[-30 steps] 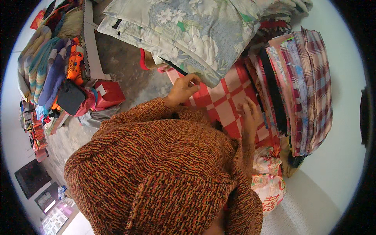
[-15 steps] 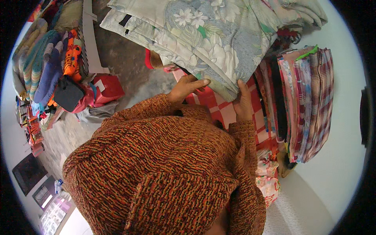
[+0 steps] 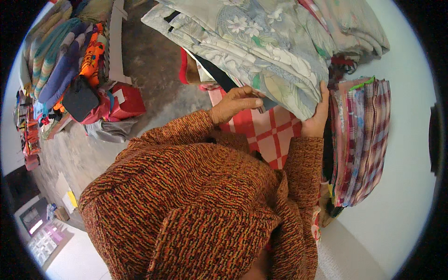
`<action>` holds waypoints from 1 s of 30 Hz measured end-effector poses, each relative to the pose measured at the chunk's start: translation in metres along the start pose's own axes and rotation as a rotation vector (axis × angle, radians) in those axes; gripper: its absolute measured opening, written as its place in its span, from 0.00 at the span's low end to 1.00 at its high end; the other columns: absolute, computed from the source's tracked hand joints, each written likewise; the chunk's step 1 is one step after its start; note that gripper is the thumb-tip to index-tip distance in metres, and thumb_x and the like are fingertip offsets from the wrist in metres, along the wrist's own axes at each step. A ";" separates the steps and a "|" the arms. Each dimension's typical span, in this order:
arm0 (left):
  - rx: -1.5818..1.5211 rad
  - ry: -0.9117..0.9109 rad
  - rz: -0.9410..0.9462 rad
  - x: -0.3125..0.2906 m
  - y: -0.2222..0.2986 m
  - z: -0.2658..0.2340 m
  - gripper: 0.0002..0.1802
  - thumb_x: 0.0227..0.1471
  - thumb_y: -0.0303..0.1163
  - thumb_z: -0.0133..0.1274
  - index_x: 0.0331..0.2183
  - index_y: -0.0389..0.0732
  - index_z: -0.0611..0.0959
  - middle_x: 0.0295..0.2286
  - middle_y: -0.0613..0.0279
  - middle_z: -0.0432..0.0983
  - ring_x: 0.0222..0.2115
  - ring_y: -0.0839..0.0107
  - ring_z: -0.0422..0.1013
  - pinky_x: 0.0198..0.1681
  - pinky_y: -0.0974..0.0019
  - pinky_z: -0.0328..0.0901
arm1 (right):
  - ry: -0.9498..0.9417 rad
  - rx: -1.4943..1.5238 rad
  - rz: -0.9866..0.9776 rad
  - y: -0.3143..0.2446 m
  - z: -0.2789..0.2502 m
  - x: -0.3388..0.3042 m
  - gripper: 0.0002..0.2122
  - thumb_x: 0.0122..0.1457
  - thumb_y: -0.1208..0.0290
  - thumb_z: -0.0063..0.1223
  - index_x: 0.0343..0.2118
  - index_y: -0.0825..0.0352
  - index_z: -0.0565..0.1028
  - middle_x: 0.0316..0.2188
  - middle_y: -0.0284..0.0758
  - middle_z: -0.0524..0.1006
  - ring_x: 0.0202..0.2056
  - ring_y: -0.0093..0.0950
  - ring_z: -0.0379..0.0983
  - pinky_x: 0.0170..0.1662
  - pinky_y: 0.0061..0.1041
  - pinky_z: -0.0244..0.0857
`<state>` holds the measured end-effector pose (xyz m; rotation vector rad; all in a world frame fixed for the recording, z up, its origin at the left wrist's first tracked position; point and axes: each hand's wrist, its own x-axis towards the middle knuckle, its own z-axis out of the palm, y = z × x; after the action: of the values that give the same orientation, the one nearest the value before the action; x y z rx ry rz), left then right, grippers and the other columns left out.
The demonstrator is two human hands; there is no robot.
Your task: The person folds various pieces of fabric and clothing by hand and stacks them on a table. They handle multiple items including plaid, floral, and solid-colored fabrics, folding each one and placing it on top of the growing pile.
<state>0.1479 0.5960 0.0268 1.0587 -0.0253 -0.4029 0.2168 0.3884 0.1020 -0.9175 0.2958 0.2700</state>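
A pale grey-green bedspread with white flowers and green leaves lies folded in thick layers at the top middle. My right hand grips its near corner, thumb along the edge and fingers underneath. To the left, my left hand is curled with thumb and fingertips drawn together at the bedspread's lower edge; its far fingers are partly hidden. Beneath both hands shows a red and pink checked cloth. Both my arms wear a brown-orange knitted sleeve.
On the right, a stack of folded plaid cloths stands against the white wall. A red bag, a black pouch and folded blankets sit to the left. Grey concrete floor lies between.
The bedspread's near corner has moved right and slightly nearer with my right hand. My left hand stays near its place, now farther from the right, and more checked cloth shows between them.
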 end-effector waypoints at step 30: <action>-0.031 0.682 0.270 0.039 0.200 -0.267 0.38 0.34 0.10 0.51 0.51 0.46 0.71 0.42 0.57 0.73 0.44 0.66 0.69 0.48 0.67 0.64 | -0.114 -0.021 0.085 0.021 -0.042 0.037 0.26 0.58 0.57 0.43 0.54 0.72 0.61 0.51 0.43 0.67 0.49 0.37 0.66 0.50 0.36 0.62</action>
<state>0.3025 0.8931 0.0579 1.0994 0.4398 0.2134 0.2383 0.3706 0.0491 -0.9076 0.2271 0.4034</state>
